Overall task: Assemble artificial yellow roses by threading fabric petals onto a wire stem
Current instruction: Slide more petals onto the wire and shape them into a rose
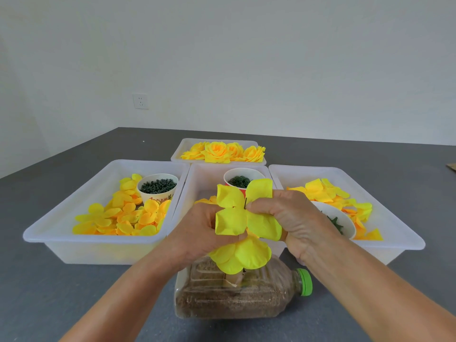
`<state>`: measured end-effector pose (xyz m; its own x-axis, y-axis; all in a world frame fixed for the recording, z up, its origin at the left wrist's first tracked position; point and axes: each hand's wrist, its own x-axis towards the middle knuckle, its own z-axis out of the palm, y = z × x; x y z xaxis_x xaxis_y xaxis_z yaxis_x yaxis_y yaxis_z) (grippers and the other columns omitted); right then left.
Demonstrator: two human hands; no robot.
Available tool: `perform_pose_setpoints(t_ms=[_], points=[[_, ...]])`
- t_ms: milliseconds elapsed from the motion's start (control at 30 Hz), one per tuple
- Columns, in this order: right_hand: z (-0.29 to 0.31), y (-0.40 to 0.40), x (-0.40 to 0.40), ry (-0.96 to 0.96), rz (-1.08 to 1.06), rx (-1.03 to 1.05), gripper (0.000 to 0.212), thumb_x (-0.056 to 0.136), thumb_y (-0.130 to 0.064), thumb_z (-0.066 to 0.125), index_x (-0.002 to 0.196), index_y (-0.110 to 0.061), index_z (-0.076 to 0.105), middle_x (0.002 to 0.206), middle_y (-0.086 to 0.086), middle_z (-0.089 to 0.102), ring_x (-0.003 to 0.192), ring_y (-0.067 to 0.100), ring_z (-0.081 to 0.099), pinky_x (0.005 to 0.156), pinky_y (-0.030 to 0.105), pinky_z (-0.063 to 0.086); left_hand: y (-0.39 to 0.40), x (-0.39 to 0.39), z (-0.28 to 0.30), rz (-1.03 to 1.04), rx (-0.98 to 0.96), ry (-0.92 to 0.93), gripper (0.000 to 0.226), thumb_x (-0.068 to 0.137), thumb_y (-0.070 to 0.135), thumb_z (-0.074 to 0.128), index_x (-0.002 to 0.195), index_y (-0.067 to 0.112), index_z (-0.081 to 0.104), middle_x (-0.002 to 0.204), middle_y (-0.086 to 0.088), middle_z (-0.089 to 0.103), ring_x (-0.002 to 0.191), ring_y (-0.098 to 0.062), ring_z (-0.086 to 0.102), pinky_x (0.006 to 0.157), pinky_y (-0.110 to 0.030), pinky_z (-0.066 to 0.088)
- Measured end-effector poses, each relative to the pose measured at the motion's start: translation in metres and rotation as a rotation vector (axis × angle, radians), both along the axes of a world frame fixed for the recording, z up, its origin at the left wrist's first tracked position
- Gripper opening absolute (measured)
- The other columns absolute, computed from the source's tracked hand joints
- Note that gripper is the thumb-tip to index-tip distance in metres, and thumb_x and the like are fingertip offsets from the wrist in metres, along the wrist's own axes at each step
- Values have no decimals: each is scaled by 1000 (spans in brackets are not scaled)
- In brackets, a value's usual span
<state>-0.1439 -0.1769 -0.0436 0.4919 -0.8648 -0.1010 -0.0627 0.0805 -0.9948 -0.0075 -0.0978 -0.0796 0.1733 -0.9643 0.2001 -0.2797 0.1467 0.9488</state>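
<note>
A dark grey matte tabletop (61, 280) meets a plain pale wall bearing a white socket (141, 101). Four translucent white plastic trays stand close together: the left tray (74, 243) and right tray (394, 230) hold loose yellow fabric petals, the middle tray (197, 188) a paper cup of dark green rings (240, 181), the far tray (256, 160) finished yellow roses (217, 151). Bare tabletop lies open at left, right and near edge. A clear plastic bottle of brown granules with green cap (241, 299) lies on its side nearest the viewer. Above it, the left hand (195, 230) and right hand (293, 218) pinch a bright yellow four-lobed petal layer (244, 211), a dark wire tip (245, 203) piercing its centre; further yellow petals (240, 255) hang below.
</note>
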Motion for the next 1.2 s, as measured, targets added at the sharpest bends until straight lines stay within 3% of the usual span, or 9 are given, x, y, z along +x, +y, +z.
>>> perform_pose_setpoints(t_ms=[167, 300, 400, 500, 567, 633, 767, 1000, 1200], points=[[-5, 9, -1, -45, 1, 49, 10, 75, 2, 69, 74, -8, 69, 58, 6, 68, 45, 15, 64, 38, 20, 47, 1, 0, 0, -7, 3, 15, 11, 75, -1, 73, 83, 7, 71, 73, 4, 73, 70, -6, 69, 60, -17, 52], [-8, 12, -3, -46, 7, 57, 9, 76, 0, 69, 76, -9, 70, 62, 4, 69, 48, 11, 64, 41, 20, 49, 3, 4, 0, -35, 8, 37, 12, 73, -2, 74, 81, 6, 71, 74, 1, 73, 70, -8, 69, 61, -20, 53], [-10, 12, -4, -50, -3, 45, 11, 76, -1, 69, 71, -10, 69, 59, 2, 69, 48, 11, 64, 42, 21, 51, 8, 13, 2, -100, 20, 64, 27, 66, 1, 79, 91, 9, 72, 90, -4, 74, 85, -16, 69, 75, -29, 54], [-11, 13, -4, -59, -9, 29, 11, 76, -1, 69, 71, -10, 70, 59, 2, 69, 50, 12, 65, 44, 21, 52, 16, 24, 7, -208, 39, 88, 52, 60, 23, 81, 108, 11, 66, 108, -7, 70, 104, -23, 64, 94, -37, 47], [-12, 14, -4, -69, -14, 24, 11, 76, -1, 69, 72, -10, 70, 59, 2, 69, 50, 12, 65, 42, 20, 50, 18, 25, 11, -210, 45, 113, 68, 54, 47, 83, 108, 9, 66, 108, -6, 70, 103, -21, 64, 93, -31, 48], [-12, 15, -4, -73, -15, 19, 11, 76, 1, 68, 73, -9, 70, 60, 2, 70, 50, 12, 65, 42, 19, 49, 18, 23, 14, -134, 27, 116, 65, 59, 57, 78, 95, 4, 68, 97, -4, 71, 95, -16, 66, 87, -23, 48], [-13, 14, -3, -76, -8, 25, 12, 75, 2, 69, 72, -10, 71, 66, 6, 71, 56, 16, 67, 49, 24, 54, 12, 17, 13, -52, 13, 167, 33, 69, 22, 72, 73, -7, 57, 66, 9, 63, 68, -4, 59, 71, -12, 46], [-15, 5, -9, -53, -59, 9, 12, 75, -11, 72, 86, -16, 68, 79, 6, 72, 68, 19, 63, 69, 34, 51, 9, 19, 14, 10, 98, 237, 21, 66, 19, 73, 66, 3, 58, 69, 5, 65, 72, -8, 60, 75, -17, 46], [-13, 9, -11, -73, -37, 88, 27, 78, 0, 65, 96, -19, 59, 72, 5, 65, 43, 12, 57, 38, 21, 42, 0, 18, 14, 137, 212, 285, 26, 77, 16, 69, 92, -5, 68, 94, -11, 69, 91, -20, 59, 102, -45, 38]])
